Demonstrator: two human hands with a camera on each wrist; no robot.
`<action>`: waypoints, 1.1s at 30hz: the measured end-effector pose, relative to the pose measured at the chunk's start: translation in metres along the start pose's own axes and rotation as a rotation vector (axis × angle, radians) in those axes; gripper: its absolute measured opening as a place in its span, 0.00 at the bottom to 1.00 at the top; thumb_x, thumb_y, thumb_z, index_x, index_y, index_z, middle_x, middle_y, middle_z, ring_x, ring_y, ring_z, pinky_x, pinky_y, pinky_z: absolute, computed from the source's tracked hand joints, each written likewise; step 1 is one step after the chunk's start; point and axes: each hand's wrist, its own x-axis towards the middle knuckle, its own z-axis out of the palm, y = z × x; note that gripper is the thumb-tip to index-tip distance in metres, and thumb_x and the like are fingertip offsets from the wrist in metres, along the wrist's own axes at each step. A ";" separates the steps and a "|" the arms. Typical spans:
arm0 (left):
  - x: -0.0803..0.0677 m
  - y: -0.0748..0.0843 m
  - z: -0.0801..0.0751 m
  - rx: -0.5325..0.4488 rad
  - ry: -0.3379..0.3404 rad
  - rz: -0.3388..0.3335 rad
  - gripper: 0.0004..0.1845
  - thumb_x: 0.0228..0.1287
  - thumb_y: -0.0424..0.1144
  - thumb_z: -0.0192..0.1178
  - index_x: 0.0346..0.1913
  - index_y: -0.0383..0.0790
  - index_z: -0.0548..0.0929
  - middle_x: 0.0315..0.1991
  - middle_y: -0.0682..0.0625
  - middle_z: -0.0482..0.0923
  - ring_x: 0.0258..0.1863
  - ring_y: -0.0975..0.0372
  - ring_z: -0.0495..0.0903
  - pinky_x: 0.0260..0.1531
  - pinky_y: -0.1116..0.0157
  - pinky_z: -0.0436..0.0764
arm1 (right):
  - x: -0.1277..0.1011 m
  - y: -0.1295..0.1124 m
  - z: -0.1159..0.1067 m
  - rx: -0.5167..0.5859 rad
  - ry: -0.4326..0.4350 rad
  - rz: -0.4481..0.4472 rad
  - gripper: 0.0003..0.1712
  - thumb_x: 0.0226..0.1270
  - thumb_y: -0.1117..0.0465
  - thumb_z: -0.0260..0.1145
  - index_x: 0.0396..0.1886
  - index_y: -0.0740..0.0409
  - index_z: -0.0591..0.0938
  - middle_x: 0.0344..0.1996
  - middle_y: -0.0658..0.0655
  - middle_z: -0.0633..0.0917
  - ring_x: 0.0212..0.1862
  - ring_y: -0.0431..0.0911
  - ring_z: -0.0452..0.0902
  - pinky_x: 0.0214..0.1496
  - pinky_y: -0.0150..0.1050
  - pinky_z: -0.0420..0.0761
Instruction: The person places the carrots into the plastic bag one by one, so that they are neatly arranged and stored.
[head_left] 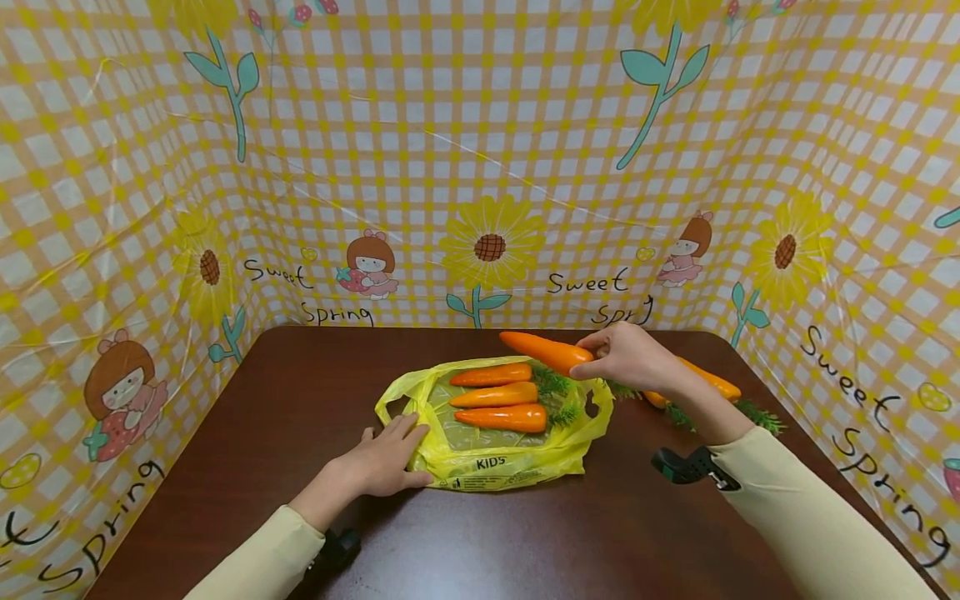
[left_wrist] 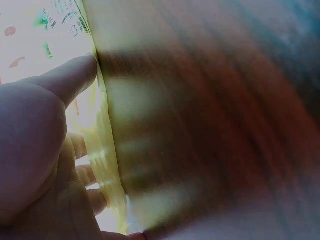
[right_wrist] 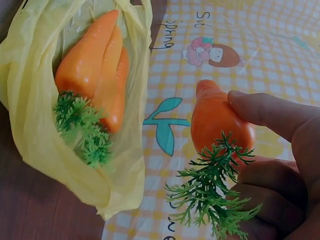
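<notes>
Left hand (head_left: 384,458), fingers spread, touches yellow bag (head_left: 551,468); right hand (head_left: 633,358) pinches carrot (head_left: 542,349).

A checked cloth (head_left: 420,125) in yellow, orange and white, lightly creased, covers the back and both sides. It bears large yellow sunflowers (head_left: 491,247) with teal leaves (head_left: 477,306), cartoon girls (head_left: 367,265) holding strawberries, and black "Sweet Spring" lettering (head_left: 587,282). The surface (head_left: 315,375) is dark reddish-brown with rounded far corners; pale light (head_left: 442,567) glosses its near part.
</notes>
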 end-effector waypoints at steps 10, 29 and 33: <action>0.001 -0.001 -0.001 -0.009 -0.006 0.002 0.44 0.68 0.62 0.60 0.78 0.41 0.60 0.80 0.40 0.49 0.79 0.44 0.50 0.67 0.31 0.55 | 0.005 -0.012 0.009 -0.032 -0.044 -0.039 0.32 0.62 0.48 0.74 0.62 0.61 0.82 0.10 0.47 0.70 0.15 0.41 0.52 0.23 0.36 0.61; -0.001 0.002 0.001 -0.010 0.007 0.001 0.43 0.68 0.60 0.61 0.77 0.40 0.62 0.80 0.40 0.51 0.79 0.45 0.51 0.67 0.32 0.56 | 0.015 -0.017 0.040 -0.098 -0.170 -0.129 0.32 0.60 0.52 0.76 0.63 0.59 0.82 0.07 0.46 0.59 0.11 0.40 0.49 0.20 0.32 0.55; -0.001 0.002 0.001 -0.014 0.008 0.002 0.43 0.69 0.60 0.61 0.77 0.40 0.62 0.80 0.40 0.51 0.79 0.45 0.51 0.67 0.32 0.55 | 0.016 -0.017 0.046 -0.094 -0.187 -0.135 0.32 0.60 0.54 0.76 0.63 0.60 0.82 0.07 0.45 0.59 0.11 0.40 0.49 0.18 0.32 0.55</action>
